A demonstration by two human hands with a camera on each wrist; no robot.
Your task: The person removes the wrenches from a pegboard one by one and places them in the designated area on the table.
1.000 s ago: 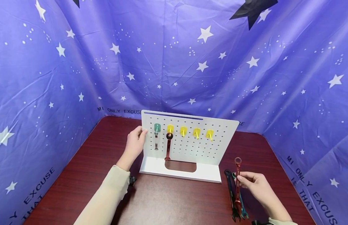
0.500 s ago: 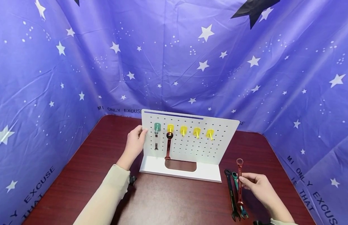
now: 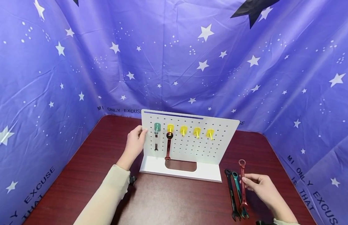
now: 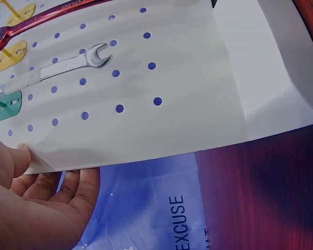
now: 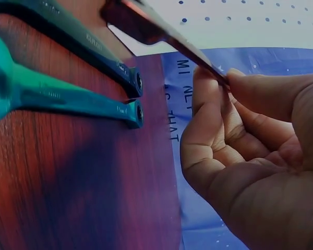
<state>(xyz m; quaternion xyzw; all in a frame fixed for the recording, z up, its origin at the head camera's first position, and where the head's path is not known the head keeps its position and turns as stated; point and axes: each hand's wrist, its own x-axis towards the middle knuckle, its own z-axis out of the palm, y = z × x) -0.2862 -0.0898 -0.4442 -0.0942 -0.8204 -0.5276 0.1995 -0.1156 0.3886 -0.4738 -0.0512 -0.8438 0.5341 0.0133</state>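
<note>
A white pegboard stand (image 3: 202,148) is upright on the table. My left hand (image 3: 135,141) grips its left edge, thumb on the front face and fingers (image 4: 86,185) behind it. A small silver wrench (image 4: 68,65) hangs from the green hook (image 3: 157,127), and a dark red wrench (image 3: 168,148) from the yellow hook (image 3: 170,127) beside it. To the right of the stand, my right hand (image 3: 261,186) pinches a red wrench (image 3: 242,186) between thumb and fingers, ring end pointing away. Just left of it lie a black wrench (image 3: 231,193) and a teal green wrench (image 3: 237,185), partly overlapped by the red one.
Three more yellow hooks (image 3: 197,132) run along the board, bare of tools. The dark red wooden table (image 3: 168,200) is enclosed by a purple-blue star-printed cloth (image 3: 168,62) at the back and sides.
My right hand has shifted slightly right with the red wrench, so more of the teal green wrench shows. My left hand stays on the board's edge.
</note>
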